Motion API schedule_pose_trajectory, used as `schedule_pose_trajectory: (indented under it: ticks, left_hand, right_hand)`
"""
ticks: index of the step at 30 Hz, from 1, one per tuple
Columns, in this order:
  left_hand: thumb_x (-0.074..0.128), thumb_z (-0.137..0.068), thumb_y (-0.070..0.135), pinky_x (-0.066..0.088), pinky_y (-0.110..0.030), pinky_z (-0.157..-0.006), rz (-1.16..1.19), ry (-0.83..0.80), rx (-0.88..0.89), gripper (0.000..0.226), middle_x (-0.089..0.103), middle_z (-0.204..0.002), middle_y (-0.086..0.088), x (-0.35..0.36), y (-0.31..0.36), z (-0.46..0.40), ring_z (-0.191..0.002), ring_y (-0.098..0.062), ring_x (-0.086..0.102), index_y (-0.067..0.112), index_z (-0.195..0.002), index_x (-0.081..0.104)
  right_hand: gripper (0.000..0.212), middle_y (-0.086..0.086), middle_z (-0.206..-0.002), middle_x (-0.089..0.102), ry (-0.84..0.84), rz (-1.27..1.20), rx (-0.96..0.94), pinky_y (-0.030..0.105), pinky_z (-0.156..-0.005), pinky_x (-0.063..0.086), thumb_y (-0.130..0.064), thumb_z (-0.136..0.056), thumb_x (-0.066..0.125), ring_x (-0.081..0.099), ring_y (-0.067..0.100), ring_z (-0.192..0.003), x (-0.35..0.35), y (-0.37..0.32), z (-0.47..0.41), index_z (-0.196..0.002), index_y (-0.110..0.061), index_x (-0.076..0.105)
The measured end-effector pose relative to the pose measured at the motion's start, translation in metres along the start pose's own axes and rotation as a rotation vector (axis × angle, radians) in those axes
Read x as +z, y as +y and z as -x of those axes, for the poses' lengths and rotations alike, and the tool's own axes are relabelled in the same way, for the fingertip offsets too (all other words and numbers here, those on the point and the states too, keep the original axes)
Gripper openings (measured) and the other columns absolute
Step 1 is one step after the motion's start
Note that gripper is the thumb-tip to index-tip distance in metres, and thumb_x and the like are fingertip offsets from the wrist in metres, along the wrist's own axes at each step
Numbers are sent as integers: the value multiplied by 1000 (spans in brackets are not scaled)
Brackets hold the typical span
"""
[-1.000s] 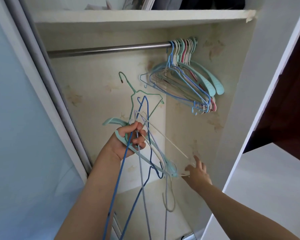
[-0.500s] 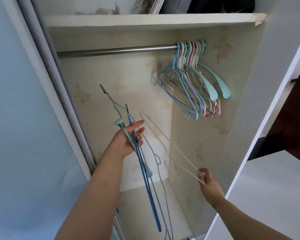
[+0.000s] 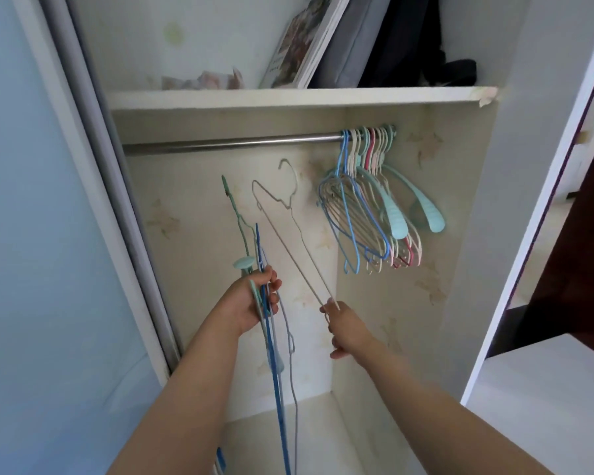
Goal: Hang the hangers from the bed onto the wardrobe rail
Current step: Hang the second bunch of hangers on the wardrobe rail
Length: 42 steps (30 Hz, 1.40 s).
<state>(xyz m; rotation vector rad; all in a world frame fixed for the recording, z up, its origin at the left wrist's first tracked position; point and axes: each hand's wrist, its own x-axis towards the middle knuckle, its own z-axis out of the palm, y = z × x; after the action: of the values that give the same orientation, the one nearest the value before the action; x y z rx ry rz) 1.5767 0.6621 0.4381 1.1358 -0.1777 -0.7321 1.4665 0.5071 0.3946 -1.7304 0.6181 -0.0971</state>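
A steel wardrobe rail (image 3: 227, 145) runs across under the shelf. Several blue, beige, pink and teal hangers (image 3: 367, 214) hang bunched at its right end. My left hand (image 3: 254, 299) grips a bundle of hangers (image 3: 271, 344), blue, grey and teal, that dangles below it. My right hand (image 3: 343, 323) pinches the lower corner of a thin beige wire hanger (image 3: 288, 231). That hanger stands up between my hands, its hook a little below the rail and left of the hung bunch.
A shelf (image 3: 288, 97) above the rail carries a leaning book (image 3: 302, 42), grey and dark items. A sliding door frame (image 3: 103, 173) borders the left side, and a white wardrobe side panel (image 3: 515, 200) the right. The wardrobe floor (image 3: 288, 440) lies below.
My right hand has pulled the beige wire hanger free of the bundle and lifted it upright toward the rail. The camera has tilted up, showing the shelf's contents.
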Motion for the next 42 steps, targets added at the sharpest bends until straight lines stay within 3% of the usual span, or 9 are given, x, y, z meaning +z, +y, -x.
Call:
schedule_pose_trajectory:
  ticks: [6, 13, 17, 21, 25, 29, 33, 39, 42]
  left_hand:
    - [52, -96, 24, 39, -19, -47, -14, 10, 55, 26, 56, -71, 0, 10, 20, 0, -41, -10, 47, 18, -71, 50]
    - [53, -96, 24, 37, -21, -51, -17, 13, 59, 26, 56, -71, 0, 9, 25, 3, -44, -10, 48, 18, -71, 51]
    - [54, -95, 25, 39, -19, -47, 9, 32, 39, 26, 56, -71, 0, 7, 24, 4, -43, -10, 49, 18, -71, 51]
    - [52, -96, 24, 40, -20, -47, 33, 4, 33, 27, 54, -74, -2, 7, 25, 6, -44, -11, 49, 17, -70, 49]
    - [50, -97, 28, 41, -23, -51, 71, -51, 21, 29, 57, -79, -3, 7, 24, 6, -51, -12, 53, 16, -71, 53]
    - [48, -97, 28, 44, -20, -50, 158, -119, 7, 28, 58, -81, -5, 11, 20, 7, -51, -13, 55, 15, -75, 56]
    - [45, -98, 25, 44, -21, -51, 250, -159, 44, 32, 57, -82, -6, 12, 20, 8, -54, -13, 58, 14, -70, 54]
    - [46, -98, 25, 44, -21, -48, 323, -108, 150, 42, 56, -72, -3, 12, 19, 5, -50, -13, 55, 15, -59, 58]
    - [48, -98, 23, 44, -22, -47, 267, -44, 194, 39, 54, -71, -2, 11, 22, -1, -51, -13, 55, 16, -62, 58]
  right_hand:
    - [24, 2, -53, 34, -29, -304, 113, 14, -42, 23, -22, -100, 36, 23, 10, -32, -17, -79, -18, -81, -12, 45]
    - [55, 1, -63, 34, -36, -221, 76, 15, -39, 31, -68, -90, 31, 24, 11, -43, -19, -119, -18, -79, -15, 41]
    - [69, 4, -64, 40, 107, -6, 47, 26, -46, 45, -67, -93, 16, 37, 16, -53, -13, -114, -20, -84, -8, 49]
    - [59, 3, -61, 44, 210, -266, 173, 37, -61, 52, -53, -98, 27, 38, 16, -50, -28, -105, -32, -68, -6, 48]
    - [43, 8, -78, 51, 93, -389, 180, 28, -39, 51, -57, -96, 38, 40, 13, -47, -43, -88, -26, -100, -14, 46]
    - [81, 21, -138, 40, -122, -300, 190, 42, -64, 60, -62, -82, 59, 68, 29, -76, -28, -45, -7, -144, -21, 27]
    - [126, 4, -159, 14, -319, 375, 164, 51, -103, 40, -89, -61, 47, 36, 32, -136, 3, 12, 9, -152, -20, -7]
    - [134, 9, -153, 28, -601, 32, 229, 45, -91, 51, -77, -59, 64, 70, 23, -95, 3, 79, 22, -148, -26, -21]
    - [119, 7, -118, 57, -668, -99, 207, 33, -73, 55, -70, -59, 72, 65, 19, -74, -9, 95, 22, -148, -17, 14]
